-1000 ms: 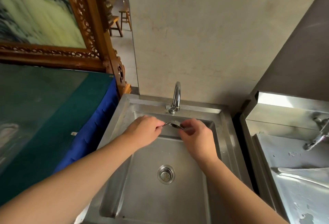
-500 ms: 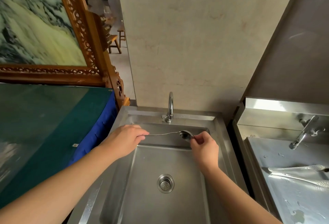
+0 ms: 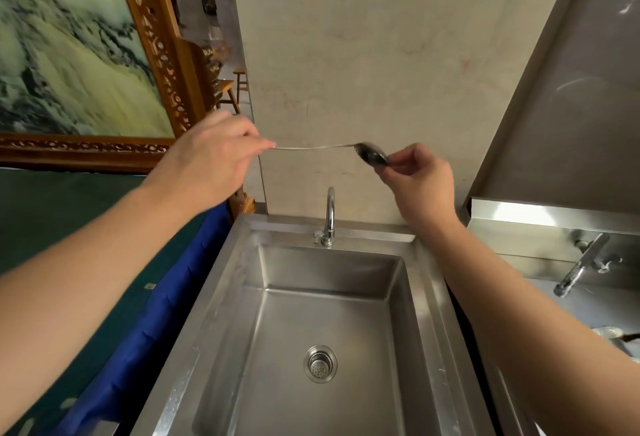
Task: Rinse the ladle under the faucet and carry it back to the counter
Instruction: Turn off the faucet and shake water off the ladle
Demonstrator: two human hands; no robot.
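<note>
A thin metal ladle (image 3: 372,153) hangs level in the air, well above the faucet (image 3: 330,215). My left hand (image 3: 214,155) pinches the end of its handle, while my right hand (image 3: 417,179) pinches the rim of its small bowl. Below both hands lies the steel sink (image 3: 221,297), and no water is visible at the faucet's spout.
A green-topped table with a blue cloth (image 3: 145,324) stands left of the sink, backed by a carved wooden frame (image 3: 162,51). On the right is a second steel basin (image 3: 554,214) with its own tap (image 3: 581,262) and some utensils. A beige wall rises behind.
Both hands have lifted the ladle from down in the sink by the spout to well above the faucet. The grip on handle and bowl is unchanged.
</note>
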